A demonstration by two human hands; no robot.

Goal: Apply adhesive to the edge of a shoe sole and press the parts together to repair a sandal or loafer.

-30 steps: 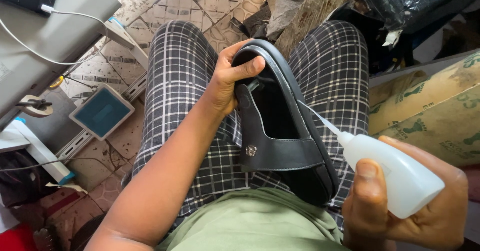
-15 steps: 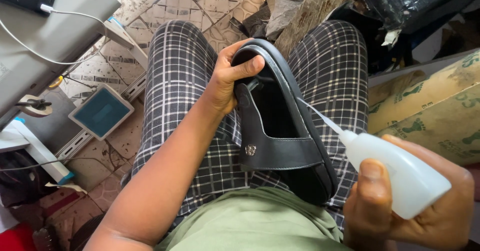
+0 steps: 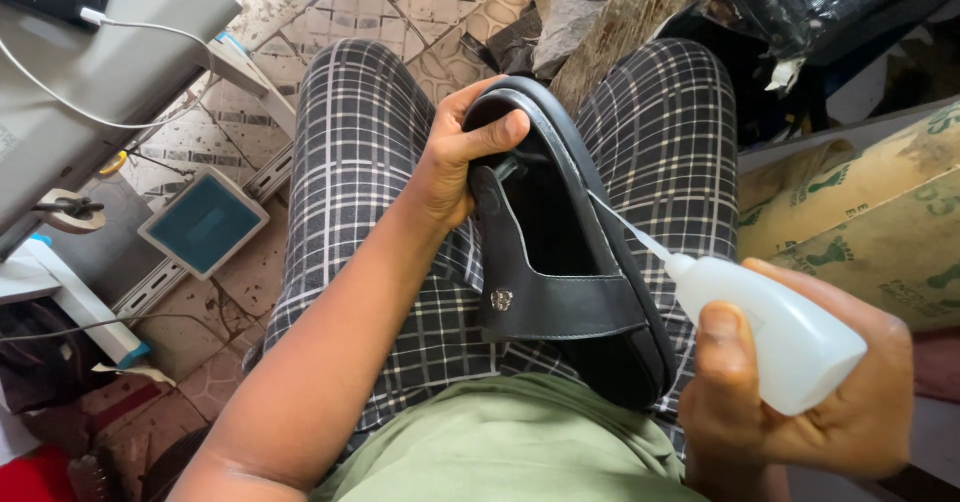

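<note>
- Shoe: black slip-on, lying across the person's lap on the checked trousers, heel end away from the body, toe end near the green shirt.
- Left hand: fingers closed around the heel end, thumb over the rim, the other fingers hidden behind it. Firm hold, shoe tilted on its side.
- Right hand: fingers wrapped around a white squeeze bottle, thumb pressed on its side. The thin nozzle reaches to the shoe's edge on the right side, seemingly touching at the seam between upper and sole.
- Handling, shoe: looks light. Upper likely soft and will flex. Sole and heel rim look stiffer, so the heel is the sensible place to hold. Smooth surface could be a bit slippery. A small metal ornament sits on the strap, best kept clear of.
- Handling, bottle: soft plastic, yields to a squeeze. Light. Holding mid-body gives control. The nozzle is thin and would probably bend if pushed hard.
- Around: tiled floor, a small blue-faced device at left, cardboard at right.
</note>
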